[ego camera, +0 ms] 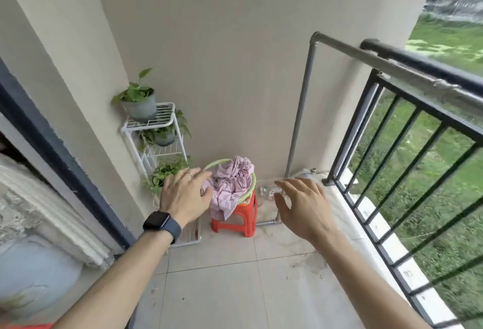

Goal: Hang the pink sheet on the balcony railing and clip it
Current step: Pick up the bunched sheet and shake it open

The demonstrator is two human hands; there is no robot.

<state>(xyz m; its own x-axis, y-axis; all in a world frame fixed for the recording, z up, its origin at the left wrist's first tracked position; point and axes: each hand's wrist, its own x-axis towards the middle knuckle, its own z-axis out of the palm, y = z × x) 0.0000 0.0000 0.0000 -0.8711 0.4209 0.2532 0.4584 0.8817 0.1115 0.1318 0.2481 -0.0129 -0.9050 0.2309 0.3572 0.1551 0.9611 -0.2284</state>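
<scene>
A crumpled pink sheet (231,181) lies heaped in a green basin (250,190) that rests on a red plastic stool (239,220) by the far wall. My left hand (184,194), with a dark watch on the wrist, is stretched out with fingers apart, overlapping the basin's left rim in view. To the right of the stool my right hand (303,206) is also out, fingers spread and empty. The dark balcony railing (428,67) runs along the right side. Small clips (271,193) seem to lie on the floor by the wall, partly hidden by my right hand.
A white wire rack (154,130) with potted plants (138,99) stands in the left corner. A grey pipe (303,104) rises beside the railing's end. A dark door frame (52,146) lines the left. The floor is pale tile (235,289).
</scene>
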